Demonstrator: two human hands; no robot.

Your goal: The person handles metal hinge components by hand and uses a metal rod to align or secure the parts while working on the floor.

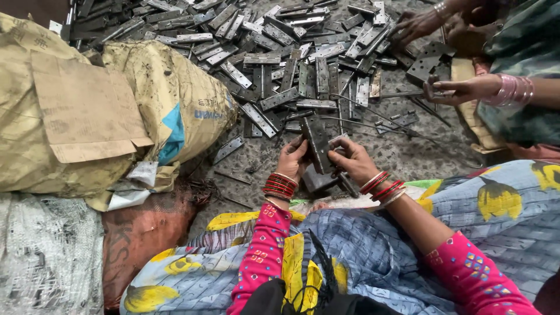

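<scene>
My left hand (293, 158) and my right hand (352, 160) both grip a dark metal hinge (318, 144), held upright between them just above the floor. A flat metal block (318, 179) lies under the hinge, and a dark rod (349, 186) sticks out below my right hand. Red bangles ring both my wrists, and pink sleeves cover my forearms.
A big heap of metal hinge plates (274, 52) covers the floor ahead. A tan sack (87, 111) lies at the left, a grey woven sack (46, 251) below it. Another person's hands (461, 88) work among the plates at the top right. Thin wires (373, 122) lie on the floor.
</scene>
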